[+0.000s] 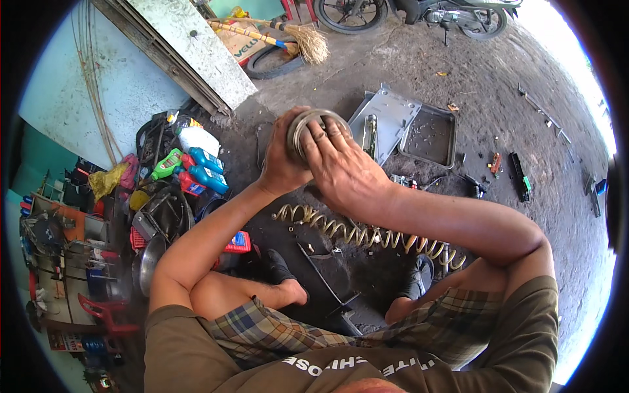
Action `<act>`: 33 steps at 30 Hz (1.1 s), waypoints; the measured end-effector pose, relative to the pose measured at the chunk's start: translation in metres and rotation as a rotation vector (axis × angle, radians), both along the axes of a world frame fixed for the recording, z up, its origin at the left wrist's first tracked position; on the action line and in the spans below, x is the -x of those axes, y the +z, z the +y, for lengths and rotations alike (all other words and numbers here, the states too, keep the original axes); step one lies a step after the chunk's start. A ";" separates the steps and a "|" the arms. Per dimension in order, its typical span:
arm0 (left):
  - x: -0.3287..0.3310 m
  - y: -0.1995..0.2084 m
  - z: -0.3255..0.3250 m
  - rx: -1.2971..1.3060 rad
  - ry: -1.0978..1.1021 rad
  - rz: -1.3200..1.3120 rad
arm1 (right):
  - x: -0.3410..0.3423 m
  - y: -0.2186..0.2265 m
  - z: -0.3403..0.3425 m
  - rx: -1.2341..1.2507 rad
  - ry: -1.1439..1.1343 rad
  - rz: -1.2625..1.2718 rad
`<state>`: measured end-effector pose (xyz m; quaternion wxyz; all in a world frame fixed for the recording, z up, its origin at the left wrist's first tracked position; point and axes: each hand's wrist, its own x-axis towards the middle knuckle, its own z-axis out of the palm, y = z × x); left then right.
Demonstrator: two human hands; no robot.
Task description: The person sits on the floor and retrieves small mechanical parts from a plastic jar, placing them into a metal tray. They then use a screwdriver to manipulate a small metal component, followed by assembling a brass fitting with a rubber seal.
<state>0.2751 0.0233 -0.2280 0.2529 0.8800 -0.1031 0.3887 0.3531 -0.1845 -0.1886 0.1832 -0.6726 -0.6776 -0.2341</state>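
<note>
A round grey metal part (303, 128), ring-shaped at its rim, is held up in front of me by both hands. My left hand (280, 164) cups it from the left and below. My right hand (341, 167) lies over its top and right side, fingers spread across the rim. Most of the part is hidden under the hands. Below them a coiled yellow air hose (367, 237) stretches across the dirty concrete floor between my knees.
A grey metal tray (429, 137) and a flat metal panel (386, 118) lie beyond the hands. Coloured bottles (196, 171) and clutter crowd the left. A broom (288, 38), a tyre and a motorbike (419, 13) stand at the back. Small tools (519, 177) lie on the right.
</note>
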 end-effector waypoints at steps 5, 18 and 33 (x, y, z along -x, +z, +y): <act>-0.007 0.011 -0.010 -0.096 -0.037 -0.076 | -0.006 0.008 0.011 0.110 -0.049 0.181; -0.003 0.003 -0.011 -0.023 0.029 -0.132 | 0.009 0.006 0.009 -0.020 -0.122 -0.099; 0.001 0.006 -0.011 -0.038 0.105 -0.177 | 0.014 0.015 0.001 -0.036 -0.019 -0.090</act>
